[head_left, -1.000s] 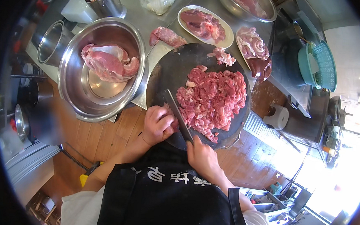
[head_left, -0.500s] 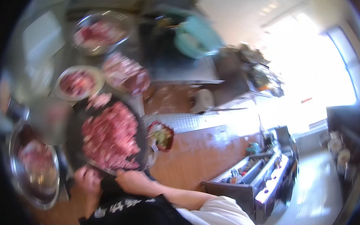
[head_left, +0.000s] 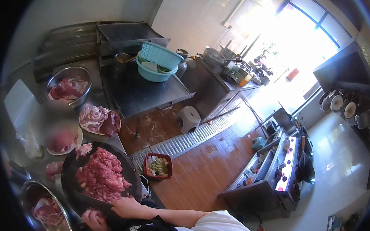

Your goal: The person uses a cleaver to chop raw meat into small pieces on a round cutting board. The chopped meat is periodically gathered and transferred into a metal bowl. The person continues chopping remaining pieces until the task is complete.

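Observation:
Chopped raw meat (head_left: 104, 174) lies heaped on a dark round chopping board (head_left: 135, 183) at the lower left. At the near side of the board, my right hand (head_left: 127, 207) is closed at the end of what looks like a cleaver (head_left: 90, 199); its blade points left along the heap. My left hand (head_left: 95, 221) is just left of it, by the board's near edge, with fingers curled. What it holds, if anything, is hidden. A lump of pale chopped meat (head_left: 83, 150) lies at the board's far edge.
Metal bowls of meat (head_left: 87, 93) (head_left: 65, 229) and plates of meat (head_left: 91, 130) (head_left: 78, 138) surround the board. A red bin with scraps (head_left: 169, 174) stands on the floor, near a white stool (head_left: 189, 120). Turquoise baskets (head_left: 163, 55) sit on a metal table (head_left: 139, 100). A stove (head_left: 264, 203) is at right.
The view has swung and steadied, so the board now appears lower and the kitchen at right shows more. Both hands stay at the board's near edge; the blade is now visible.

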Demonstrator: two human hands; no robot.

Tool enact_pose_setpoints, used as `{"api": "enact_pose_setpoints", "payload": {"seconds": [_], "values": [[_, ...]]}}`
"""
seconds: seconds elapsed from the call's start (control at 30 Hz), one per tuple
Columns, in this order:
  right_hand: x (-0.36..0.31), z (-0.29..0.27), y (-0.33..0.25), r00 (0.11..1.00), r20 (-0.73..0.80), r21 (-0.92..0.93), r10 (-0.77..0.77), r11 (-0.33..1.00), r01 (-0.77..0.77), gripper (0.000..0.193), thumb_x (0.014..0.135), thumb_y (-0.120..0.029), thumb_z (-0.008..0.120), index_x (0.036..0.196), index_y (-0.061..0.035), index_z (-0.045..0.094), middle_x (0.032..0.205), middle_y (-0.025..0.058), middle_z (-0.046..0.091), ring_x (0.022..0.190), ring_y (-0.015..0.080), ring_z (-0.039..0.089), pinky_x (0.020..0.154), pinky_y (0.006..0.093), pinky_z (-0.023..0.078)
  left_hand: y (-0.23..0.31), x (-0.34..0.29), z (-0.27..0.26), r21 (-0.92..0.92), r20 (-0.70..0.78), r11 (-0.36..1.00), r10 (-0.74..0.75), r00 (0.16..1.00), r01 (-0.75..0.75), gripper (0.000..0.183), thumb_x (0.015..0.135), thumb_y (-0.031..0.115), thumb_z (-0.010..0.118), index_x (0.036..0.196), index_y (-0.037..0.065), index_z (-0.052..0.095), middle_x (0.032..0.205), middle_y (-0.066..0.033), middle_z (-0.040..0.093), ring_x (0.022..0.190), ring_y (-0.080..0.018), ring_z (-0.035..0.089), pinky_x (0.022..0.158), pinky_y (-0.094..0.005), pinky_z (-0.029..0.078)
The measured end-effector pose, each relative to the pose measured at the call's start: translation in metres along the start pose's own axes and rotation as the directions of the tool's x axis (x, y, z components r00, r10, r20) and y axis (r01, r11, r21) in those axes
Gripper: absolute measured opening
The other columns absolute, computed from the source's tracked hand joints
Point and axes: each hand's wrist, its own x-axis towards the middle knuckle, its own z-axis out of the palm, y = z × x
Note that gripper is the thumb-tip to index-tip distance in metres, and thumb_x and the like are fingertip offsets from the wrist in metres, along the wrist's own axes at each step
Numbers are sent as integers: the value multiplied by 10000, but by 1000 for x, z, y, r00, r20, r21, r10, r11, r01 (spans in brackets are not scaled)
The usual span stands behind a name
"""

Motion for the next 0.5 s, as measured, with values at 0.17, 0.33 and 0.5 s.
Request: {"api": "enact_pose_setpoints", "payload": {"seconds": [0.17,0.33,0.5], "values": [[4,11,9,999,-35,-34,-23,999,22,258,892,-265,549,926,-16,606,842,221,653,789,383,647,683,473,518,52,41,-34,17,115,998,64,991,-66,283,895,289,560,989,28,618,1000,-210,579,904,-399,540,790,-490,433],[0,12,7,997,-59,-51,-48,998,45,258,893,-267,553,921,-15,603,834,217,651,792,386,645,681,476,518,70,47,-31,66,92,994,79,993,-85,360,844,336,656,1030,34,593,1044,-193,561,981,-392,528,839,-502,416],[0,14,9,998,-45,-52,-40,998,38,264,906,-271,538,944,-16,597,856,222,645,823,389,641,706,480,517,76,56,-38,84,135,985,138,981,-150,385,808,304,698,1043,23,579,1019,-185,560,956,-386,524,824,-494,414]]}}
